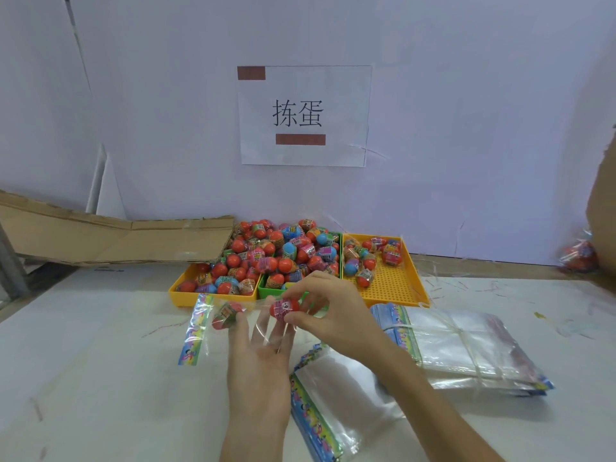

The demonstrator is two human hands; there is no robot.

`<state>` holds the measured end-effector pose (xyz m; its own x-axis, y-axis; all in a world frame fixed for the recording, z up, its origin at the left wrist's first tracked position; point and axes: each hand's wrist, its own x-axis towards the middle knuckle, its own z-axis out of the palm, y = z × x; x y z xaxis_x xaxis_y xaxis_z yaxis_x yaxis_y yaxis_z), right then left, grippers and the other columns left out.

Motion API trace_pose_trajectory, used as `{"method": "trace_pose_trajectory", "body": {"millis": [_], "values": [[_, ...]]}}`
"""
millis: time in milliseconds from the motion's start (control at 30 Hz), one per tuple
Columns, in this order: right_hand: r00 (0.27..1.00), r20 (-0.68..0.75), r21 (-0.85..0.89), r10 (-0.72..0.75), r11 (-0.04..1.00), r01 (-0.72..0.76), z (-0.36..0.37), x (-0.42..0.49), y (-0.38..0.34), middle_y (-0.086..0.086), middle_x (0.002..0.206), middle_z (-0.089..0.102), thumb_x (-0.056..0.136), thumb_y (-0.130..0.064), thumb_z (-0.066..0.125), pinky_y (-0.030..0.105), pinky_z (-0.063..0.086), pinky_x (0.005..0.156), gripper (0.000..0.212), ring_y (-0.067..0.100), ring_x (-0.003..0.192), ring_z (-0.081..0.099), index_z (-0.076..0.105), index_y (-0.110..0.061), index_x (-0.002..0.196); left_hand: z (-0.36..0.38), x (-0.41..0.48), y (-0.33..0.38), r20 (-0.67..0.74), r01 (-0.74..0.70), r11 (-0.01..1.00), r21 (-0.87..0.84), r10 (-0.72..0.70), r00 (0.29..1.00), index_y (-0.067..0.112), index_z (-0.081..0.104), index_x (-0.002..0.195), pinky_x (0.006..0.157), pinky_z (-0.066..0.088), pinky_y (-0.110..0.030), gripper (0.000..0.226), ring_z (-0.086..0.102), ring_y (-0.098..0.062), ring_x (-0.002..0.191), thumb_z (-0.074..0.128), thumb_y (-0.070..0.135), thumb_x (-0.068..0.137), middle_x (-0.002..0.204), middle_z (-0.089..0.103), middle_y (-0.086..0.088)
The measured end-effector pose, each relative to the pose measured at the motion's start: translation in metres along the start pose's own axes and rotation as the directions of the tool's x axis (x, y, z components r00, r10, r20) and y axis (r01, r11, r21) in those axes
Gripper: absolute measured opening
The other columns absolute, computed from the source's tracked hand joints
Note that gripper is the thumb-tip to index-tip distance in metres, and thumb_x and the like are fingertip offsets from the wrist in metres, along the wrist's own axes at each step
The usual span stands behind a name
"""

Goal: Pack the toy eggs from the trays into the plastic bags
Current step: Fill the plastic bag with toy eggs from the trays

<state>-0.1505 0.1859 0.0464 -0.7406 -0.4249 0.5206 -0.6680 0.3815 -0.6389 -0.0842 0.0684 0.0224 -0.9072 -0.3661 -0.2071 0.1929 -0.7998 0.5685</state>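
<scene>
Red toy egg (284, 308) pinched between thumb and fingertips of the right hand (328, 315), held at the mouth of a clear plastic bag (220, 323). Second red egg (226, 315) already inside that bag, near its printed colourful header strip (196, 331) on the left. Left hand (260, 355) palm up under the bag, fingers fairly straight and spread beneath the film; whether the thumb clamps the plastic, hard to tell through the glare. Bag raised just above the white surface (100, 361), directly in front of the trays.

Behind the hands, left yellow tray (176, 293) and green tray (263, 291) touching side by side, both heaped with red, blue and pink eggs (266, 251) in printed wrappers, pile spilling over their shared edge. Right yellow tray (393, 285) just beside the green one, perforated floor largely bare, a small cluster of eggs (366, 258) at its far end.

Right of the hands, banded stack of flat empty bags (466, 345) lying on the surface. Nearer the body, another loose stack of bags (333, 395) partly under the right forearm.

Flattened cardboard (116, 238) leaning along the wall at far left. Paper sign (303, 115) with two printed characters taped to the wall above the trays. At the far right edge, a filled bag of eggs (578, 256), blurred, beside a brown cardboard edge.
</scene>
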Motion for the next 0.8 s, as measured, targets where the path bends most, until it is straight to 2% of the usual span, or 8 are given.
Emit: {"method": "trace_pose_trajectory", "body": {"millis": [100,200,333,433,500,567,700,800], "values": [[0.999,-0.03,0.062,0.032,0.998,-0.03,0.0026,-0.0011,-0.0021,-0.008,0.095,0.067,0.079,-0.014,0.085,0.028,0.058,0.075,0.023,0.011,0.078,0.068,0.076,-0.019,0.099,0.0007,0.0,-0.0014,0.018,0.013,1.0,0.029,-0.013,1.0,0.018,0.061,0.136,0.102,0.052,-0.046,0.04,0.07,-0.028,0.112,0.053,0.038,0.102,0.116,0.07,-0.011],[0.997,-0.057,0.165,0.059,0.985,-0.049,0.0029,-0.0014,-0.0045,-0.005,0.097,0.071,0.079,-0.01,0.085,0.025,0.06,0.075,0.023,0.011,0.078,0.071,0.074,-0.017,0.097,0.0009,-0.0004,-0.0007,0.02,0.046,0.999,0.015,-0.046,0.999,0.012,0.064,0.132,0.096,0.054,-0.044,0.04,0.068,-0.029,0.11,0.054,0.039,0.102,0.108,0.067,-0.011],[0.992,-0.049,0.317,0.113,0.944,-0.092,-0.0011,-0.0002,-0.0076,-0.005,0.093,0.075,0.083,-0.012,0.081,0.032,0.061,0.076,0.017,0.014,0.08,0.073,0.075,-0.017,0.098,0.0018,-0.0009,0.0009,0.002,0.098,0.992,-0.073,-0.098,0.995,0.014,0.068,0.123,0.091,0.054,-0.043,0.034,0.07,-0.031,0.109,0.05,0.037,0.105,0.125,0.067,-0.014],[0.989,-0.12,0.191,0.084,0.98,-0.06,-0.0048,-0.0004,-0.0053,-0.009,0.09,0.07,0.08,-0.01,0.079,0.028,0.057,0.073,0.018,0.012,0.08,0.066,0.073,-0.022,0.093,0.0012,-0.0028,0.0024,0.015,0.079,0.993,-0.089,-0.078,0.997,0.023,0.054,0.143,0.091,0.054,-0.045,0.041,0.072,-0.034,0.108,0.041,0.04,0.108,0.131,0.066,-0.015],[0.992,-0.125,0.06,0.015,0.998,-0.008,-0.0048,-0.0007,-0.003,-0.008,0.088,0.066,0.075,-0.004,0.076,0.026,0.053,0.07,0.021,0.013,0.079,0.061,0.072,-0.02,0.089,0.0011,-0.0044,0.0037,0.039,0.061,0.994,-0.091,-0.058,0.998,0.034,0.047,0.146,0.09,0.053,-0.046,0.04,0.071,-0.035,0.109,0.038,0.041,0.108,0.131,0.067,-0.015],[0.994,-0.109,0.01,-0.021,1.0,0.022,-0.003,-0.0009,-0.001,-0.007,0.089,0.063,0.074,-0.003,0.075,0.023,0.051,0.07,0.022,0.013,0.078,0.059,0.071,-0.019,0.088,0.0019,-0.0059,0.005,0.057,0.068,0.993,-0.095,-0.063,0.996,0.039,0.046,0.147,0.089,0.054,-0.046,0.04,0.072,-0.036,0.107,0.042,0.041,0.107,0.13,0.067,-0.015],[0.998,-0.058,0.049,0.009,0.999,-0.006,0.0003,-0.002,-0.0013,-0.011,0.093,0.067,0.078,-0.015,0.083,0.017,0.051,0.073,0.021,0.01,0.082,0.065,0.072,-0.022,0.093,0.0033,-0.0051,0.0035,0.078,0.109,0.992,-0.068,-0.103,0.992,0.028,0.052,0.146,0.086,0.055,-0.043,0.042,0.072,-0.034,0.109,0.046,0.039,0.106,0.13,0.066,-0.015],[0.999,-0.034,0.097,0.032,0.995,-0.029,0.0002,-0.0014,-0.0028,-0.013,0.089,0.071,0.079,-0.022,0.084,0.014,0.049,0.075,0.017,0.01,0.084,0.068,0.075,-0.022,0.093,0.0022,-0.0047,0.0016,0.079,0.116,0.992,-0.056,-0.112,0.991,0.016,0.067,0.125,0.09,0.054,-0.044,0.036,0.072,-0.033,0.108,0.045,0.039,0.106,0.112,0.071,-0.013]]}}
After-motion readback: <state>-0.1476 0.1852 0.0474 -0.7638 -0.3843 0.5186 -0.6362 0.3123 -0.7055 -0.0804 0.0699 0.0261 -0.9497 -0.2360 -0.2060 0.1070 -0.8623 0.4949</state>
